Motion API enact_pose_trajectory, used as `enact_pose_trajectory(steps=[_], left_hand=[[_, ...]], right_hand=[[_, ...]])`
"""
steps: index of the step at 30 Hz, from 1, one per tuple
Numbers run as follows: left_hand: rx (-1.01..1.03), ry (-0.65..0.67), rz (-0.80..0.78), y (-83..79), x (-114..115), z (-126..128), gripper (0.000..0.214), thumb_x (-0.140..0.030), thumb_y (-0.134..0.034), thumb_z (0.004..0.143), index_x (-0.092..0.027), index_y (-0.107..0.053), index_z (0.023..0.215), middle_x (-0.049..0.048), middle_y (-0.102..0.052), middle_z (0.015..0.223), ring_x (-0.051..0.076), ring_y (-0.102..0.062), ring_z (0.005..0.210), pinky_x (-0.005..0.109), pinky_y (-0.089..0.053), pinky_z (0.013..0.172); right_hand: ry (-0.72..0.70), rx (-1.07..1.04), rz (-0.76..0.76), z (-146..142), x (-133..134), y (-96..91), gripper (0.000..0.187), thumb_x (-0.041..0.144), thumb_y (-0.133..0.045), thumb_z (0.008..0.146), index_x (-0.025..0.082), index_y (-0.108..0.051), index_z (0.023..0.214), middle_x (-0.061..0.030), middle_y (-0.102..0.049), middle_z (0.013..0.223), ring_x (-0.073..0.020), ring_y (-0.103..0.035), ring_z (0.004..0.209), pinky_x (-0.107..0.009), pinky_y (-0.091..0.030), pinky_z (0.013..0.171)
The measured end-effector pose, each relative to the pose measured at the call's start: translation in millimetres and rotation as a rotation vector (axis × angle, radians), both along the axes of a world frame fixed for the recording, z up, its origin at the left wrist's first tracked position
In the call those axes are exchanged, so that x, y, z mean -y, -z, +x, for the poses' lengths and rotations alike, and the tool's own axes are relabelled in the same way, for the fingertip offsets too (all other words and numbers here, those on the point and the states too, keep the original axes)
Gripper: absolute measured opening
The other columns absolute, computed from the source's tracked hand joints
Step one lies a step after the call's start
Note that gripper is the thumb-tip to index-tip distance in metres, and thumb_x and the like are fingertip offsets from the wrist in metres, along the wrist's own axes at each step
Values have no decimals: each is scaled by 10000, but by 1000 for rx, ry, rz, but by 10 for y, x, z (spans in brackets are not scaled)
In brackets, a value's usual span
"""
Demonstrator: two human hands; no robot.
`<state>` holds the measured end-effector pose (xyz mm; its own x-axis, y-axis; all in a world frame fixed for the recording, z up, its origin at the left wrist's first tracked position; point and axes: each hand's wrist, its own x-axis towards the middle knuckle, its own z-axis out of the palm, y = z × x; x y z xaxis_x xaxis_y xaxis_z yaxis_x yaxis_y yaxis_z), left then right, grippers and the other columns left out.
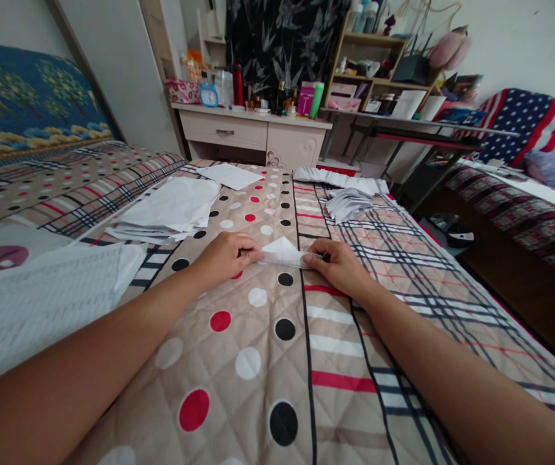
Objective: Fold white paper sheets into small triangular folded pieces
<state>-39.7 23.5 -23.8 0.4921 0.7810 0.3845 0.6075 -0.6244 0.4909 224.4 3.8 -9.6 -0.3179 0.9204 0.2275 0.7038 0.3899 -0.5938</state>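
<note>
Between my two hands is a small piece of folded white paper (282,250), with a pointed peak at its top and a flat band along its lower edge. My left hand (229,255) pinches its left end between thumb and fingers. At the right end, my right hand (336,261) grips it the same way. The paper is held low over the patterned bedspread (267,336); whether it touches the cloth I cannot tell. Beyond my left hand lies a stack of white paper sheets (168,205), and a bundle of folded papers (347,204) lies beyond my right.
A single white sheet (232,175) and a long row of folded paper strips (340,179) lie near the bed's far end. Printed papers and a plastic bag (54,303) are at the left. A dresser (252,132) stands past the bed, with a cluttered desk (403,126) to its right.
</note>
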Motion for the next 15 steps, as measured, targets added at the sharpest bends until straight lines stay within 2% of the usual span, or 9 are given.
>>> enact_pose_trajectory(steps=[4, 8, 11, 15], left_hand=[[-23, -78, -64, -27, -16, 10, 180, -306, -616, 860, -174, -714, 785, 22, -700, 768, 152, -602, 701, 276, -408, 658], [-57, -105, -87, -51, -19, 19, 240, -355, -602, 855, -162, -699, 750, 24, -672, 715, 148, -570, 654, 269, -380, 611], [-68, -109, -134, -59, -33, 11, 292, -393, -591, 853, -153, -690, 718, 15, -631, 652, 135, -530, 597, 259, -350, 563], [-50, -101, -209, -69, -57, 5, 295, -382, -576, 850, -142, -704, 736, 15, -627, 651, 132, -523, 597, 253, -350, 562]], right_hand=[[59, -44, 48, -3, -18, 24, 142, 283, -628, 804, 168, -663, 728, -50, -654, 804, -166, -567, 722, -288, -415, 664], [62, -127, -18, 34, -70, 37, 144, 300, -657, 758, 164, -669, 711, -62, -666, 837, -178, -594, 754, -305, -450, 707], [45, -164, -137, 90, -121, 10, 178, 331, -651, 743, 160, -662, 697, -50, -656, 782, -168, -580, 694, -291, -441, 636], [-46, -146, -256, 172, -168, -41, 296, 394, -639, 743, 170, -587, 557, -32, -609, 666, -151, -527, 636, -271, -396, 560]])
